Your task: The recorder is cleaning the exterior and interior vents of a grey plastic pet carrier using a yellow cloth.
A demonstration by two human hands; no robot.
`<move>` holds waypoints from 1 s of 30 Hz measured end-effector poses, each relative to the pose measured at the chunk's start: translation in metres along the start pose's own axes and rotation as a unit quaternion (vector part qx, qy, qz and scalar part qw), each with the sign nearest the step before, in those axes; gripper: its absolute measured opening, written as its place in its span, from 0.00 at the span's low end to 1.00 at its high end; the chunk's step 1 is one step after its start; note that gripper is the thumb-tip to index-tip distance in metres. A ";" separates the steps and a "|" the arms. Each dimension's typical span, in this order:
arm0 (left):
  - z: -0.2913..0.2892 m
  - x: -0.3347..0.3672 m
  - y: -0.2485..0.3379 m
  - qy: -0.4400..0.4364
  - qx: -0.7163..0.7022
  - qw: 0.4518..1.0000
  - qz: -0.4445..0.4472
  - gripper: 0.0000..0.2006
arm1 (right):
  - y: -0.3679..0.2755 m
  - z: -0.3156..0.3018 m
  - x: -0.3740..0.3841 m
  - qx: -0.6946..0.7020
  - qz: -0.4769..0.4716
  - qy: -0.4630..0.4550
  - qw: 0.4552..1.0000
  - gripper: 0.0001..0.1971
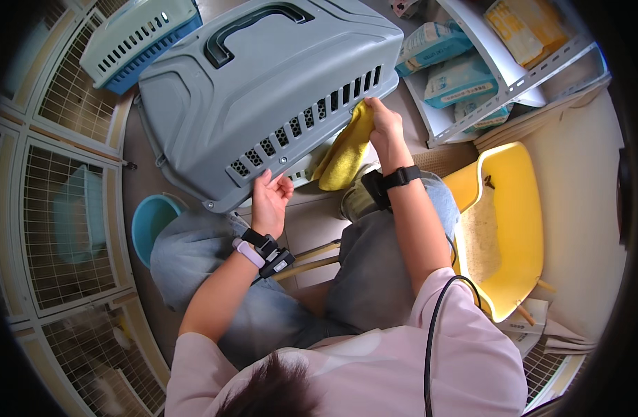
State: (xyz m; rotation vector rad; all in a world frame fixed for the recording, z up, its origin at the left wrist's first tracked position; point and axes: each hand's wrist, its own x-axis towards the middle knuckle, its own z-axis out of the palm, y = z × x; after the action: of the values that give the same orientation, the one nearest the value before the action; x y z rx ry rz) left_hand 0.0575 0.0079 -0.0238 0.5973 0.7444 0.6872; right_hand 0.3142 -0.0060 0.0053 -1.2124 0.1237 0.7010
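Note:
A large grey plastic pet carrier is tilted in front of me, with a dark handle on top and a row of slots along its near side. My left hand is at its lower near edge, palm up, the thumb against the rim and the other fingers curled. My right hand pinches a yellow cloth by its top end, close to the carrier's right corner. The cloth hangs down beside the slotted side. Part of a pale slotted plastic piece shows beneath the carrier, mostly hidden.
Wire-fronted cages line the left side. A turquoise bucket stands by my left knee. Behind it is a smaller green-and-blue carrier. To the right are a yellow chair and a white shelf with packages.

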 end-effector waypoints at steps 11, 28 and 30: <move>-0.005 0.004 0.001 -0.007 -0.007 1.000 0.003 0.21 | 0.005 -0.003 0.001 -0.094 -0.003 -0.049 0.994 0.15; -0.026 0.006 0.020 0.196 -0.042 0.976 0.083 0.24 | 0.028 -0.013 -0.078 -0.029 0.067 -0.077 0.994 0.12; -0.024 0.003 0.019 0.198 -0.047 0.976 0.082 0.24 | 0.026 -0.013 -0.085 -0.021 0.083 -0.079 0.993 0.12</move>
State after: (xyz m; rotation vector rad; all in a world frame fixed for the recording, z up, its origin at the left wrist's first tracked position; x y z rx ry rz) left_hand 0.0342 0.0281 -0.0261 0.4419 1.0343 1.0057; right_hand 0.2365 -0.0498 0.0167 -1.1902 0.0778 0.9464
